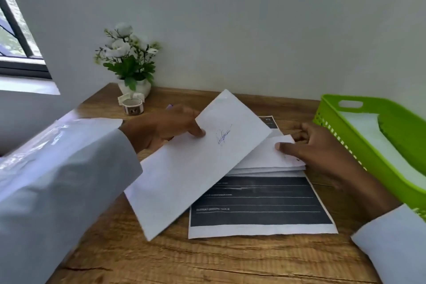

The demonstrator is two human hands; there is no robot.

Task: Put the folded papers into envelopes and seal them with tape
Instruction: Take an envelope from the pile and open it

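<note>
Envelope (193, 163), signed in blue ink, is pinched in your left hand (161, 127), tilted above the desk. Your right hand (318, 152) pinches the top folded paper (272, 157) just beside it. Step: loading. Next, open the envelope's mouth and slide that paper in.

The left hand (166, 125) pinches a white envelope (196, 163) bearing a blue scribble, holding it tilted above the wooden desk (207, 260). Just right of the envelope, the right hand (322, 152) grips the top of a stack of folded papers (272, 163), which lies on a dark printed sheet (260, 205). Farther right sits a green basket (396, 127). Behind the envelope stand a tape roll (133, 106) and a potted plant (129, 57).
</note>
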